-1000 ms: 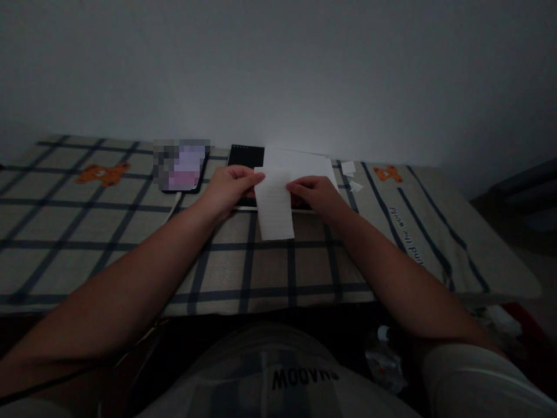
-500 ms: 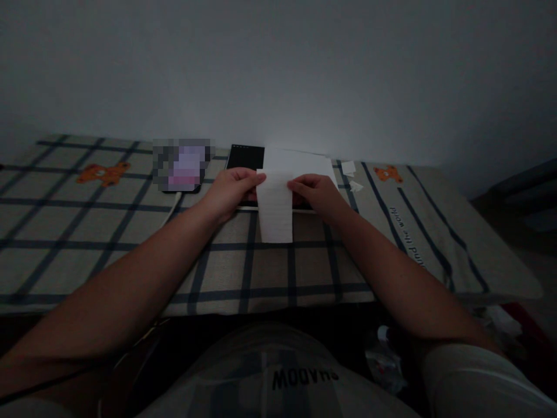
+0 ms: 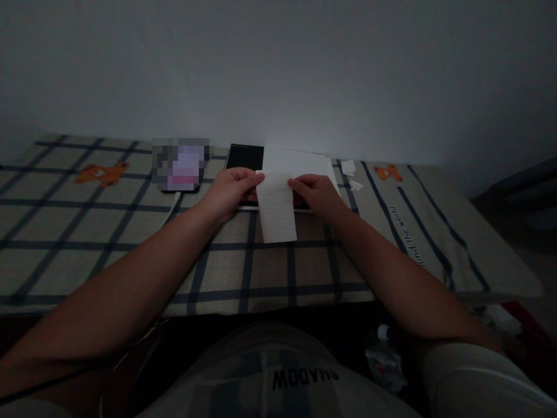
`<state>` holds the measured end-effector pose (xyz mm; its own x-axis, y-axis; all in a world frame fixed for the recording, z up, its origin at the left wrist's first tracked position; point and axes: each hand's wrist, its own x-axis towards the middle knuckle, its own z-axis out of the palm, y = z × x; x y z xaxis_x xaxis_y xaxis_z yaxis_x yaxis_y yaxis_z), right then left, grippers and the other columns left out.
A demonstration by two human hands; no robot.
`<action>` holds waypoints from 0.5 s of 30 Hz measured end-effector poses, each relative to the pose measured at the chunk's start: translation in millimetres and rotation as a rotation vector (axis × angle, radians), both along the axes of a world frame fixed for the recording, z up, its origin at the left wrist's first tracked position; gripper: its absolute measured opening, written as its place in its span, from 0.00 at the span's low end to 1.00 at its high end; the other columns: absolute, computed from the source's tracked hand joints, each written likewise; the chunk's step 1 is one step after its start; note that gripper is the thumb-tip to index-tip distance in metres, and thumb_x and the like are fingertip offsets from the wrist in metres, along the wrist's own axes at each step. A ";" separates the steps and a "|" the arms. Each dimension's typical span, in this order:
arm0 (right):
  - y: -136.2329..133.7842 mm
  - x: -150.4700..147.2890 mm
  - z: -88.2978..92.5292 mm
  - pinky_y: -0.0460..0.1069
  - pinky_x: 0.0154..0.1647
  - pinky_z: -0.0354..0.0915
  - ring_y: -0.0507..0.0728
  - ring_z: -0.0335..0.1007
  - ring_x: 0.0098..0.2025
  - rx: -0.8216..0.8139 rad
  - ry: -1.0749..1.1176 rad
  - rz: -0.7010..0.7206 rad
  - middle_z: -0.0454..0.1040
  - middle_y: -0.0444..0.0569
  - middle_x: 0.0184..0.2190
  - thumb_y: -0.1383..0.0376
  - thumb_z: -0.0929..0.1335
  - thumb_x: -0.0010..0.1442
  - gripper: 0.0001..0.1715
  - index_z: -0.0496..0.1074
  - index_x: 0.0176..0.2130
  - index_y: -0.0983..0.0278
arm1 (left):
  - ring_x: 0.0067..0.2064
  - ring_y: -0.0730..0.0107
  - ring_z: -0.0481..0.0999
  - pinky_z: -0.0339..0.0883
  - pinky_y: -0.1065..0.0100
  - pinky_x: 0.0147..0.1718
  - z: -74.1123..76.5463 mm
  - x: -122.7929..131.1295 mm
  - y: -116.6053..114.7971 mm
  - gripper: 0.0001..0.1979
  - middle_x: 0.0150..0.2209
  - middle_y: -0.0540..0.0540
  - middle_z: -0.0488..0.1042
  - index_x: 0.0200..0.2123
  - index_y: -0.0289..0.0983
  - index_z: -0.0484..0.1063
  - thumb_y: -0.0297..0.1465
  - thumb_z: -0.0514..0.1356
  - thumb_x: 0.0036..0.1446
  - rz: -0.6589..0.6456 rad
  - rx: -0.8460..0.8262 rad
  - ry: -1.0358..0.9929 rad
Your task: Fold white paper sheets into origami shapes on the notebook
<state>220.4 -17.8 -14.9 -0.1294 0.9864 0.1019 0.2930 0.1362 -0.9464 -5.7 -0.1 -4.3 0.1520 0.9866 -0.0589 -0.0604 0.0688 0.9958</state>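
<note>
1. Head view shows both hands meeting over a narrow white lined paper strip – the left hand pinches its upper left corner, the right hand its upper right corner, each grip closed on the paper.
2. The strip hangs down from the fingers toward the person, its lower end lying on the checked cloth of the table; it looks already folded or cut narrow, with the top edge being worked.
3. Behind the hands lie a larger white sheet and a black tablet; whether the strip touches them I cannot tell.
4. Small white paper scraps sit right of the sheet – a sign some trimming or tearing is done.
5. A phone rests farther left, apart from the work.
6. No finished shape shows, so the work seems at an early or middle stage.
</note>
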 end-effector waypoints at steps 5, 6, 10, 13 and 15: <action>-0.6 0.1 0.0 0.54 0.37 0.73 0.57 0.75 0.30 0.034 -0.033 -0.011 0.79 0.47 0.26 0.46 0.74 0.64 0.22 0.80 0.31 0.60 | 0.33 0.67 0.81 0.81 0.64 0.38 0.5 0.9 -0.5 0.17 0.30 0.46 0.81 0.26 0.39 0.74 0.39 0.77 0.53 -0.016 -0.017 0.014; -0.6 0.1 0.0 0.54 0.37 0.73 0.57 0.75 0.30 0.037 -0.036 -0.012 0.79 0.46 0.26 0.45 0.74 0.64 0.22 0.80 0.32 0.60 | 0.33 0.67 0.81 0.81 0.66 0.38 0.8 1.3 -0.6 0.15 0.30 0.46 0.81 0.26 0.39 0.74 0.38 0.76 0.54 -0.012 -0.016 0.013; 0.1 0.1 -0.5 0.54 0.36 0.73 0.57 0.75 0.29 0.051 -0.051 -0.015 0.78 0.46 0.25 0.45 0.74 0.64 0.23 0.80 0.31 0.60 | 0.32 0.69 0.81 0.81 0.67 0.38 2.1 2.3 -1.3 0.14 0.29 0.48 0.81 0.25 0.38 0.76 0.34 0.76 0.54 0.026 0.016 0.030; 1.0 0.4 -1.8 0.54 0.36 0.72 0.56 0.74 0.29 0.056 -0.040 -0.010 0.78 0.46 0.25 0.46 0.73 0.63 0.21 0.80 0.31 0.60 | 0.33 0.67 0.82 0.82 0.65 0.39 3.1 1.5 -1.6 0.16 0.29 0.47 0.81 0.26 0.38 0.76 0.37 0.78 0.53 0.032 0.035 0.038; 1.3 0.9 -2.4 0.53 0.35 0.72 0.56 0.74 0.29 0.052 -0.025 -0.010 0.79 0.46 0.25 0.46 0.74 0.62 0.21 0.80 0.31 0.60 | 0.33 0.66 0.82 0.82 0.65 0.38 4.0 0.4 -1.7 0.17 0.29 0.46 0.82 0.27 0.38 0.76 0.39 0.79 0.53 0.004 0.041 0.002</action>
